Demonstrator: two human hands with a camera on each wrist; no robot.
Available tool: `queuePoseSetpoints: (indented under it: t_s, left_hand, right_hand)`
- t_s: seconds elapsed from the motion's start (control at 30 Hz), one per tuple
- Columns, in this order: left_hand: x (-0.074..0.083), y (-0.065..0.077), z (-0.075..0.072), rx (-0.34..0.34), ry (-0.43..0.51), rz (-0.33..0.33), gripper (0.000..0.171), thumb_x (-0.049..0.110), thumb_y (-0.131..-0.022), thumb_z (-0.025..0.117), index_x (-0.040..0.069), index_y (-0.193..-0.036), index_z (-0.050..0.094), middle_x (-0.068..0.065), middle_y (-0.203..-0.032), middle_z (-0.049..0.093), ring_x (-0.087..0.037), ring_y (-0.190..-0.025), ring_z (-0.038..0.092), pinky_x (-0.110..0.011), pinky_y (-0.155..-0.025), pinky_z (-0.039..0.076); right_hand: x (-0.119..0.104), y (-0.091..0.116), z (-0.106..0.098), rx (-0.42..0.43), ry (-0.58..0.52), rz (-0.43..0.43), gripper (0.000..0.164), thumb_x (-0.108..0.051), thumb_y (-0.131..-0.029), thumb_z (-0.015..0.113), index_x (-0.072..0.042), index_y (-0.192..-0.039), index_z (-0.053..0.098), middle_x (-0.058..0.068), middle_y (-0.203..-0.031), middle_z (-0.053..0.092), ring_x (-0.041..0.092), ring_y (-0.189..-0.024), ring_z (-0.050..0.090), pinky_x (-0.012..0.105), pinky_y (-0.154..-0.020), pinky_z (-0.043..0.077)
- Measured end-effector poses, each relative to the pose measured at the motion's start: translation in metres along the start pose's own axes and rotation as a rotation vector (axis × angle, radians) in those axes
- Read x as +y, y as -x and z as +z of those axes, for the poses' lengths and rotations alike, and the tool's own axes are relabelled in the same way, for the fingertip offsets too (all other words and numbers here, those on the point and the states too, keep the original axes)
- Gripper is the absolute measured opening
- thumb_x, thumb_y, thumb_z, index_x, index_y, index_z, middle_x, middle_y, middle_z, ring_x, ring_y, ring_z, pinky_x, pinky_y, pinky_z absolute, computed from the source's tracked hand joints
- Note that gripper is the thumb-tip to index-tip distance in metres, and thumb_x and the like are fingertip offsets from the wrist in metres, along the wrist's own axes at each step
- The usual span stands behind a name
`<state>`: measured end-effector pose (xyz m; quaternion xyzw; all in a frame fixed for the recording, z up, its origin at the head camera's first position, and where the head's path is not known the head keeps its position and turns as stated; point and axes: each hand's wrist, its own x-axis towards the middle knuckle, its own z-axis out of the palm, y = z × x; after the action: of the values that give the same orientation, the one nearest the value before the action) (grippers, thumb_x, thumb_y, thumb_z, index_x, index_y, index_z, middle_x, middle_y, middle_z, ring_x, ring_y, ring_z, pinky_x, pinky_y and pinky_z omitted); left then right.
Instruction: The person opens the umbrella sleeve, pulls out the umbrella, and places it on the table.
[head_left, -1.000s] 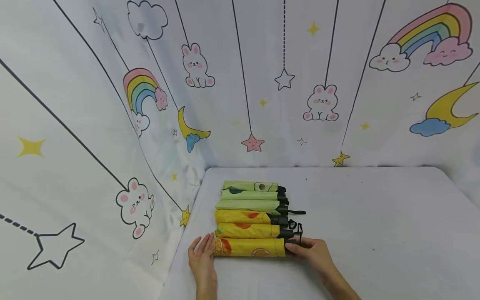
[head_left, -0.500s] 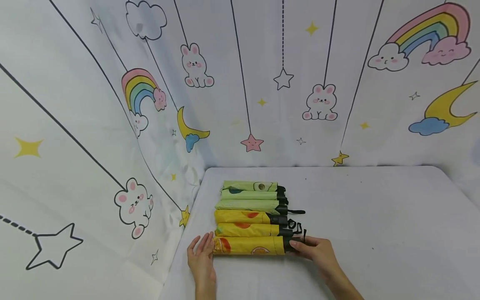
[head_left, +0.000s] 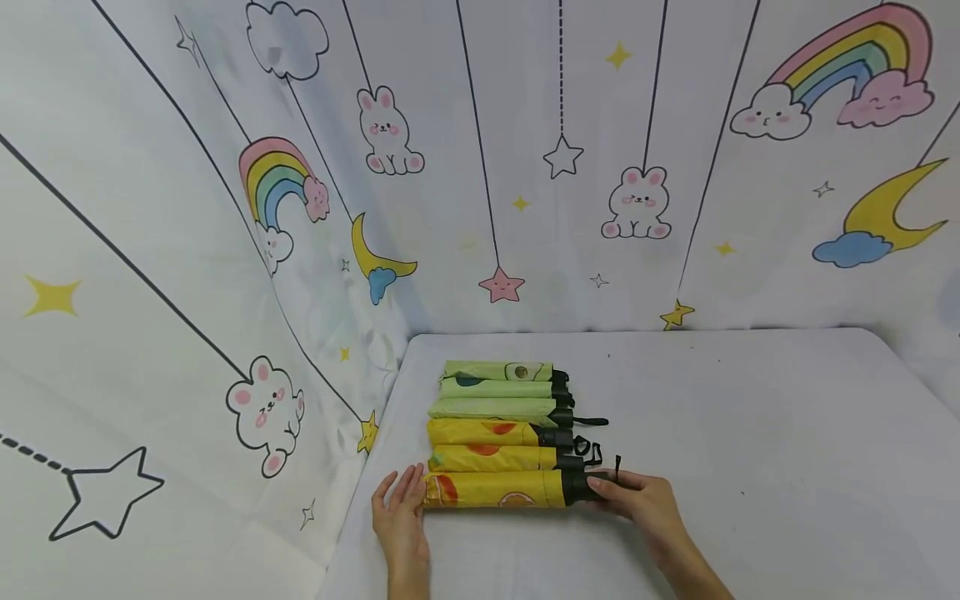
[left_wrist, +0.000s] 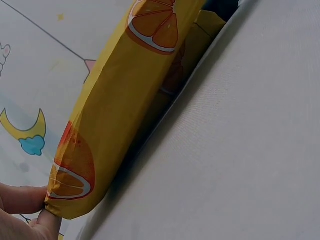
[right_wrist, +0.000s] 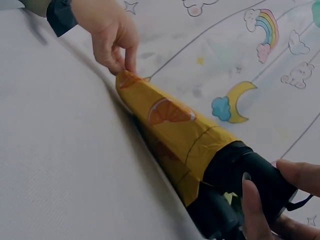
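A folded umbrella in a yellow orange-print sleeve (head_left: 495, 490) lies nearest the person in a row of similar umbrellas. My left hand (head_left: 401, 521) is at its left end; the right wrist view shows that hand's thumb and finger pinching the sleeve's closed tip (right_wrist: 129, 80). At the other end my right hand (head_left: 641, 504) grips the black handle (right_wrist: 262, 180), thumb and fingers around it, with a small wrist strap (right_wrist: 300, 204) hanging from it. Black shows between the sleeve's mouth and the right fingers. In the left wrist view the sleeve's side (left_wrist: 107, 115) slants upward.
Two more yellow-sleeved umbrellas (head_left: 517, 457) lie just behind, then several light green ones (head_left: 487, 408), one with an avocado print, handles all to the right. They rest on a white-covered table (head_left: 735, 433). A patterned cloth wall (head_left: 450, 217) stands behind and left.
My right hand has moved right with the handle, and more black now shows beyond the sleeve's mouth. The strap has shifted right too. My left hand stays at the sleeve's tip.
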<state>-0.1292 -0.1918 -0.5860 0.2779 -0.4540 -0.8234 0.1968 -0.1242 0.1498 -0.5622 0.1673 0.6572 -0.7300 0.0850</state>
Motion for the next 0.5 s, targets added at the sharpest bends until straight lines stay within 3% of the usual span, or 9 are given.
queuePoseSetpoints:
  t_s: [0.5]
  left_hand:
    - [0.000,0.001,-0.002,-0.025,0.016,-0.004,0.056,-0.014,-0.097,0.063,0.000,-0.144,0.035,-0.026,-0.135,0.063,-0.020,-0.113,0.073,-0.028,-0.095,0.058]
  right_hand:
    - [-0.003,0.003,-0.012,-0.011,-0.026,-0.007,0.051,-0.015,-0.085,0.088,0.014,-0.122,0.069,0.018,-0.113,0.073,0.032,-0.090,0.078,0.036,-0.084,0.063]
